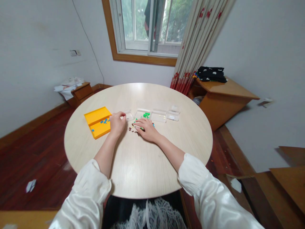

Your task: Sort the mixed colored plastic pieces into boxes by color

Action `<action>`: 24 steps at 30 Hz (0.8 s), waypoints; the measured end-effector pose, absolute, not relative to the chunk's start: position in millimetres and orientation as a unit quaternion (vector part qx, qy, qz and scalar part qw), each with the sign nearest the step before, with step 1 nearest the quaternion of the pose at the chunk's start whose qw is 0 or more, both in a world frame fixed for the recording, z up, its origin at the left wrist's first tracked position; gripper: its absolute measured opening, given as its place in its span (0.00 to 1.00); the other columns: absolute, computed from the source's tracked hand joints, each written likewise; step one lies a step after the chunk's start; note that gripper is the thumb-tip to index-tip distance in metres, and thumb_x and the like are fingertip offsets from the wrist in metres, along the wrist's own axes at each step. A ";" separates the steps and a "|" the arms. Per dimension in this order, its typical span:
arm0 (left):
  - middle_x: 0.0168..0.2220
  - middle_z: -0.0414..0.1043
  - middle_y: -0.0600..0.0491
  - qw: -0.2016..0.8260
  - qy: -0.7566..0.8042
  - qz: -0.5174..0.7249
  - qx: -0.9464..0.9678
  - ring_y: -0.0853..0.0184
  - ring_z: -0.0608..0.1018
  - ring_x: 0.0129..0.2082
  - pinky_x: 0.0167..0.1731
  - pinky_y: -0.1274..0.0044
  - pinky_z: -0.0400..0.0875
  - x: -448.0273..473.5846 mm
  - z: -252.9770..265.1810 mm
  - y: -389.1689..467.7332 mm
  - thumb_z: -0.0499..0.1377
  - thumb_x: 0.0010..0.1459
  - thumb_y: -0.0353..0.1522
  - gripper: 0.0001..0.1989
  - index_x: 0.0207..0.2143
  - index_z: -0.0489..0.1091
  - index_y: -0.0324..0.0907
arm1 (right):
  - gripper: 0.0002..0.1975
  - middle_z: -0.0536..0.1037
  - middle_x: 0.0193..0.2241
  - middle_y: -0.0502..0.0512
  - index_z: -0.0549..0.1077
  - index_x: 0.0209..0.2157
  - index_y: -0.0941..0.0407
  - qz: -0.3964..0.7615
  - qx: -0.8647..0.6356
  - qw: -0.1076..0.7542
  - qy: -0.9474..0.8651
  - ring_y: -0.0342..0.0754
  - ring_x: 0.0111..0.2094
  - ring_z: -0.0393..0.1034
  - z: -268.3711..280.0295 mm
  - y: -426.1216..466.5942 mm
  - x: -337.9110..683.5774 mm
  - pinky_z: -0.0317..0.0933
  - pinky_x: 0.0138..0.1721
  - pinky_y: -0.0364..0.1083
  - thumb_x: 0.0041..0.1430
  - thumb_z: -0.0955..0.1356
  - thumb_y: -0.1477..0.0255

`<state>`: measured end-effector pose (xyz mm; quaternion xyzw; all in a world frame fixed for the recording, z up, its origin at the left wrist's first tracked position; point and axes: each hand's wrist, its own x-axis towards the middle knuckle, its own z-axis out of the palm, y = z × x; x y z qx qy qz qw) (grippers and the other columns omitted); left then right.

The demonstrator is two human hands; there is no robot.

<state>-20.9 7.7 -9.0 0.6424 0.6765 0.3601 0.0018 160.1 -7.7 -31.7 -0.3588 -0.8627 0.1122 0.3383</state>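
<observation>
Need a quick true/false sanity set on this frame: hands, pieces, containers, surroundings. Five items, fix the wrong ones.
1. The open yellow plastic case holds small blue pieces. True.
2. The small bright green pieces are all inside the yellow case. False: many lie in a clear plastic tray.
3. The bare right hand is beside small dark brown pieces on the round pale wooden table. True.
4. The bare left hand is out beyond the trays, by the window. False: the left hand is at the yellow case's right side.
5. The folded black white-spotted cloth lies on a brown wooden cabinet. True.
</observation>
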 end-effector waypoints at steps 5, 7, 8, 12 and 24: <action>0.37 0.76 0.46 -0.030 0.712 0.316 0.626 0.57 0.72 0.41 0.44 0.67 0.59 -21.8 -11.2 6.9 0.50 0.55 0.32 0.13 0.36 0.74 0.41 | 0.14 0.73 0.49 0.56 0.73 0.46 0.55 0.072 -0.336 0.265 -0.901 0.51 0.52 0.59 -30.6 -11.1 156.3 0.49 0.53 0.54 0.62 0.62 0.68; 0.39 0.76 0.46 -0.030 0.719 0.308 0.622 0.56 0.72 0.42 0.43 0.66 0.58 -19.6 -11.2 5.8 0.49 0.56 0.32 0.15 0.38 0.74 0.41 | 0.14 0.74 0.48 0.57 0.73 0.45 0.56 0.069 -0.333 0.252 -0.906 0.51 0.52 0.60 -28.8 -11.8 155.3 0.49 0.52 0.54 0.62 0.62 0.67; 0.39 0.76 0.45 -0.028 0.722 0.305 0.620 0.55 0.72 0.43 0.43 0.65 0.58 -18.6 -11.1 5.4 0.49 0.56 0.32 0.15 0.39 0.73 0.41 | 0.14 0.74 0.48 0.57 0.73 0.45 0.56 0.069 -0.333 0.246 -0.907 0.50 0.51 0.60 -27.9 -12.1 154.9 0.49 0.52 0.53 0.63 0.62 0.67; 0.40 0.76 0.45 -0.017 0.722 0.306 0.620 0.55 0.71 0.44 0.44 0.65 0.57 -16.7 -10.5 4.9 0.49 0.56 0.32 0.16 0.42 0.72 0.40 | 0.15 0.73 0.48 0.59 0.72 0.47 0.57 0.069 -0.339 0.226 -0.911 0.50 0.51 0.60 -26.5 -11.7 154.8 0.49 0.50 0.53 0.63 0.61 0.67; 0.39 0.72 0.46 0.007 0.627 0.235 0.743 0.57 0.70 0.44 0.44 0.66 0.60 -11.9 -12.5 6.9 0.55 0.52 0.29 0.11 0.33 0.77 0.44 | 0.15 0.74 0.47 0.58 0.72 0.45 0.58 0.065 -0.350 0.221 -0.908 0.50 0.50 0.60 -27.5 -8.7 155.1 0.50 0.50 0.52 0.65 0.58 0.68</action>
